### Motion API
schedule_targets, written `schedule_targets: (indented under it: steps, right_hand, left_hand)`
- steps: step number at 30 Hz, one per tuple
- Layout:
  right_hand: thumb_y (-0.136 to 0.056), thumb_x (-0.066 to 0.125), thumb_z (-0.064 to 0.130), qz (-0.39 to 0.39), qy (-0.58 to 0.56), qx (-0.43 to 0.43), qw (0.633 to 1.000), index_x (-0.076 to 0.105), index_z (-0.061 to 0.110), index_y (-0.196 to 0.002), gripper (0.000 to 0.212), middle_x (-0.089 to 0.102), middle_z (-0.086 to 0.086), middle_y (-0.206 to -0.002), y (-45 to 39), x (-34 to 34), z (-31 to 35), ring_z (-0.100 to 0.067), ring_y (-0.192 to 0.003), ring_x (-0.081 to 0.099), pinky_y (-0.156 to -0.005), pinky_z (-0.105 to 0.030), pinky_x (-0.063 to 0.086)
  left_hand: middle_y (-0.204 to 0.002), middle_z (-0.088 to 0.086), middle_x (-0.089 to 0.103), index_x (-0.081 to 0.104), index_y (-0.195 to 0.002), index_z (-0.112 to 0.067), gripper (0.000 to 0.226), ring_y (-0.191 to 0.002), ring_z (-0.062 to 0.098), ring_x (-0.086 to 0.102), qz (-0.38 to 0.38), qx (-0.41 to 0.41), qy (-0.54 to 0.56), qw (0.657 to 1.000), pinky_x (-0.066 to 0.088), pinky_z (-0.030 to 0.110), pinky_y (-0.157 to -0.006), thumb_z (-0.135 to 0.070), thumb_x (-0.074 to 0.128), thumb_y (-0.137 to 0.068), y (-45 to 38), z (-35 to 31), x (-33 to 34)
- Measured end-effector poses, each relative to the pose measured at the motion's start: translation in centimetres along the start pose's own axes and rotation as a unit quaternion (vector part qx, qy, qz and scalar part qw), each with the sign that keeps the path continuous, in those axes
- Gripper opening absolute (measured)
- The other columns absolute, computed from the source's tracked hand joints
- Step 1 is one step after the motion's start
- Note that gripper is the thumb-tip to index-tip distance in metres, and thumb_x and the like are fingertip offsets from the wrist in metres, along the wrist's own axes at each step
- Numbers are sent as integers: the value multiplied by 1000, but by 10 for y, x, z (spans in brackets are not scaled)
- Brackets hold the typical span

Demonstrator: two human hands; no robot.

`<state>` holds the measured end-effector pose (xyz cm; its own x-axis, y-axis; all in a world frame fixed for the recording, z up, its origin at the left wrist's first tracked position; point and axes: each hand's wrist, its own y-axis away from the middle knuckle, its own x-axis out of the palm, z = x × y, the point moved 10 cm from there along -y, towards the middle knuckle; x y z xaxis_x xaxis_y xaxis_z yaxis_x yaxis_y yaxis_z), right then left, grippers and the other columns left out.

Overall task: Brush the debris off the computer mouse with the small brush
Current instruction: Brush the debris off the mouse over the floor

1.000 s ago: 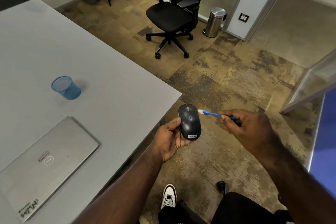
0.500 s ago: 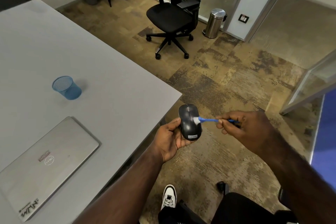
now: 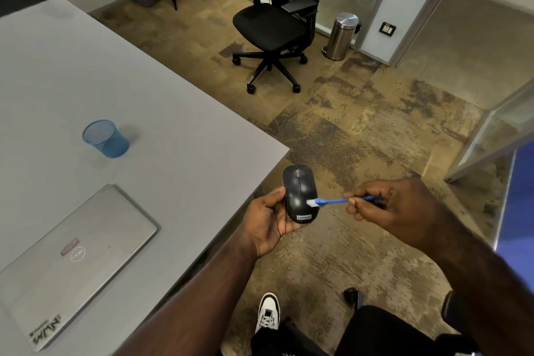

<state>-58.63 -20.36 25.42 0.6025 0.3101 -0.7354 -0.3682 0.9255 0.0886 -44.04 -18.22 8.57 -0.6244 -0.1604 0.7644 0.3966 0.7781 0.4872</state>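
**Small brush meets mouse, held off the counter's edge**

A black Lenovo computer mouse [image 3: 300, 193], smooth, rounded and glossy, lies cradled in the left hand [image 3: 270, 218], fingers curled around its sides, above the carpeted floor [image 3: 361, 136] beside the grey counter [image 3: 173, 139]. It looks light, rigid and somewhat slippery; the flanks seem the surest hold. The right hand [image 3: 387, 205] pinches the thin blue handle of the small brush [image 3: 326, 201], white bristles touching the shell's right flank. At ten o'clock stands a blue mesh cup [image 3: 105, 139]; at eight o'clock, a closed silver laptop [image 3: 72, 254].
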Motion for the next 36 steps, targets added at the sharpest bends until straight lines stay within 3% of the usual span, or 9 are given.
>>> schedule_targets:
  steps: [7, 10, 13, 19, 22, 26, 28, 31, 36]
  right_hand:
    - [-89, 63, 25, -150, 62, 28, 986, 74, 21, -107, 21, 74, 6, -75, -13, -23, -6, -7, -63, 70, -60, -36, 61]
    - [-88, 63, 31, -65, 119, 9, 991, 74, 28, -105, 20, 73, 11, -77, -17, -6, 3, -1, -62, 66, -57, -26, 57]
    - [-86, 68, 23, 21, 63, 7, 998, 77, 25, -98, 15, 73, 14, -74, -16, 1, 6, 0, -65, 69, -63, -22, 59]
    - [-87, 66, 26, -70, 79, 7, 994, 75, 25, -103, 19, 71, 15, -71, -26, -22, 6, 2, -60, 67, -58, -22, 59]
    - [-88, 66, 26, -27, 107, 6, 994, 75, 27, -101, 17, 70, 15, -70, -28, -8, 5, 6, -60, 63, -48, -11, 48]
    - [-84, 71, 16, 90, 56, 2, 994, 77, 24, -91, 11, 71, 17, -68, -16, 1, 14, 5, -62, 67, -56, -6, 50]
    - [-83, 72, 13, 67, 33, 4, 997, 77, 21, -91, 12, 73, 14, -70, -13, -6, 12, 2, -62, 69, -59, -11, 54]
    - [-85, 70, 15, 1, 44, 10, 999, 77, 19, -98, 15, 73, 13, -73, -14, -14, 6, 3, -64, 69, -62, -18, 58]
    - [-85, 71, 20, 110, 61, 12, 992, 78, 22, -94, 12, 70, 16, -67, -3, 15, 7, 7, -61, 66, -55, -6, 48]
  left_hand:
    - [-141, 27, 48, 45, -140, -4, 58, -133, 47, 40, 43, -16, -29, 999, 43, 52, -98, -28, 49, -88, 0, 8, 9]
    - [-141, 26, 48, 45, -139, -4, 58, -133, 47, 40, 39, -13, -37, 998, 43, 53, -98, -28, 51, -87, 0, 6, 8]
    - [-139, 27, 50, 50, -136, -4, 51, -129, 46, 45, 20, -8, -28, 999, 50, 50, -92, -25, 49, -89, 1, 4, 1]
    - [-141, 27, 48, 46, -139, -4, 54, -132, 46, 43, 19, -8, -33, 999, 46, 52, -97, -26, 48, -90, 2, 3, 2]
    - [-141, 26, 49, 46, -139, -5, 53, -131, 46, 43, 20, -4, -33, 999, 45, 52, -98, -26, 45, -91, 1, 2, 4]
    - [-127, 24, 61, 52, -132, -5, 49, -110, 38, 64, 13, 1, 1, 1000, 56, 47, -84, -25, 46, -88, 4, -4, -1]
    - [-124, 23, 64, 54, -131, -5, 49, -104, 37, 67, 11, 1, 13, 1000, 58, 46, -80, -25, 44, -88, 5, -5, -3]
    - [-129, 26, 59, 62, -125, -4, 45, -110, 42, 63, 21, 0, 30, 999, 56, 48, -85, -27, 41, -92, 5, -6, 3]
    - [-139, 25, 51, 46, -138, -3, 50, -123, 43, 53, 9, 15, 26, 1000, 49, 49, -94, -29, 38, -97, -2, -10, -2]
